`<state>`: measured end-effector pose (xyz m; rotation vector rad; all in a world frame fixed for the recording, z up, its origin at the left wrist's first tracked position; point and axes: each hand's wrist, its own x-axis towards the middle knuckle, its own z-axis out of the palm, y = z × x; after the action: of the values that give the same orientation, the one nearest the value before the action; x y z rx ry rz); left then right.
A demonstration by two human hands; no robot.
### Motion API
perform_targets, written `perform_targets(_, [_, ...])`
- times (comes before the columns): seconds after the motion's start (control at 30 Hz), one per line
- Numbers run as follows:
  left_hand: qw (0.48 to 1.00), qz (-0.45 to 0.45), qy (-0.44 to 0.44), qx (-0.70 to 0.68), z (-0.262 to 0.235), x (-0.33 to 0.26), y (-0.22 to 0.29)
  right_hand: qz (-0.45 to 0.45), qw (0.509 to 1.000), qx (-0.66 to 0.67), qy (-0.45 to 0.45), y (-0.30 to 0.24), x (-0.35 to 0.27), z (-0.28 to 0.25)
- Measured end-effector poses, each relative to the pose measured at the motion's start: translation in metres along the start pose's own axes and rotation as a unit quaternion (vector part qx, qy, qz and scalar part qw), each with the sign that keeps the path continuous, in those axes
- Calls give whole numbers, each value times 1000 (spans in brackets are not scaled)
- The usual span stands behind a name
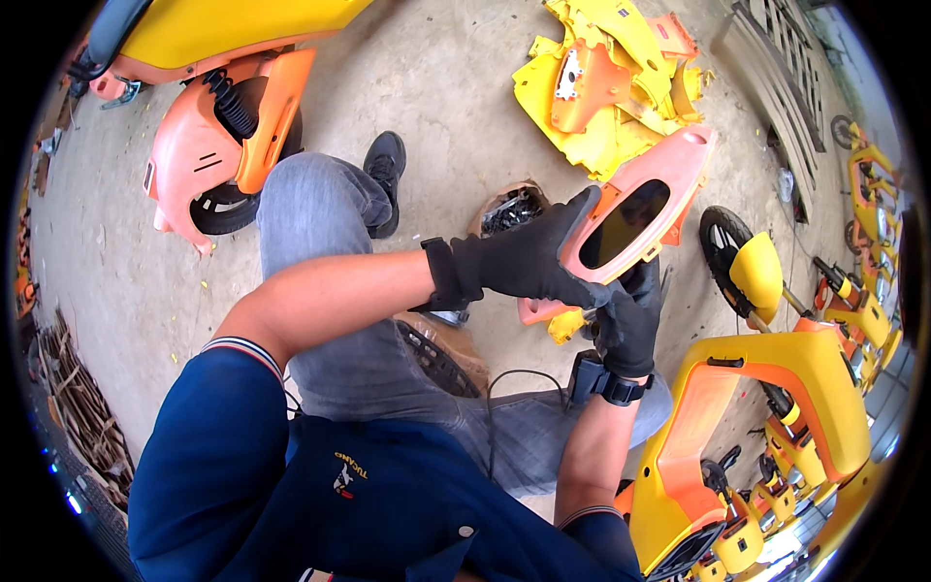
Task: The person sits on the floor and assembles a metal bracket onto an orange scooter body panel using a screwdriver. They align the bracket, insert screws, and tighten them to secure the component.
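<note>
My gloved left hand is closed on the near-left edge of a salmon-pink plastic scooter dashboard cover, holding it up and tilted. A dark oval display window is set in the cover's face. Just below the cover's lower end is my gloved right hand, its fingers curled. A thin shaft seems to show by those fingers, but I cannot make out what they hold. Beneath the hands lies a smaller pink and yellow plastic piece.
An open bag or box of small dark hardware sits on the floor beyond my left wrist. Farther off are piled yellow and orange body panels. A part-built scooter stands at left; yellow scooter frames line the right, with a wheel.
</note>
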<state>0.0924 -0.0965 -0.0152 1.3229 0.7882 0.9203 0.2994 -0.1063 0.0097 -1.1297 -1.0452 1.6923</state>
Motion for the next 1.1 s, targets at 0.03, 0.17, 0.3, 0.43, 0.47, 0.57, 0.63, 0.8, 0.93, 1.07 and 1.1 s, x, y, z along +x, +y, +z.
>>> perform_targets(0.03, [1000,-3,0,4,0,0,0,2,1000,-3,2,-2,0,1])
perform_targets(0.17, [1000,-3,-6,0,0,1,5,16,1000,-12,5,-6,0,2])
perform_targets(0.3, [998,63,7,-8,3,6,2,28,999,-33,-21,-9,-3,1])
perform_targets(0.43, [998,62,8,0,3,2,4,16,1000,-23,-5,-3,-5,2])
perform_targets(0.47, [998,52,-4,-27,2,3,4,21,999,-28,-3,-4,-4,1])
perform_targets(0.57, [998,26,-23,-43,-2,6,15,22,999,-27,5,-3,-3,5])
perform_targets(0.63, [999,27,-7,30,1,3,6,4,1000,-16,4,-2,-6,8])
perform_targets(0.8, [993,-14,-70,-91,-13,11,-6,2,1000,9,-2,-1,-2,22])
perform_targets(0.93, [970,-105,-66,-210,-12,12,11,-125,984,-125,12,16,0,31])
perform_targets(1.07, [987,-140,23,-70,-13,9,2,-155,944,-282,70,27,-4,50])
perform_targets(1.1, [989,-137,49,-33,-11,8,3,-176,933,-303,76,30,-5,52])
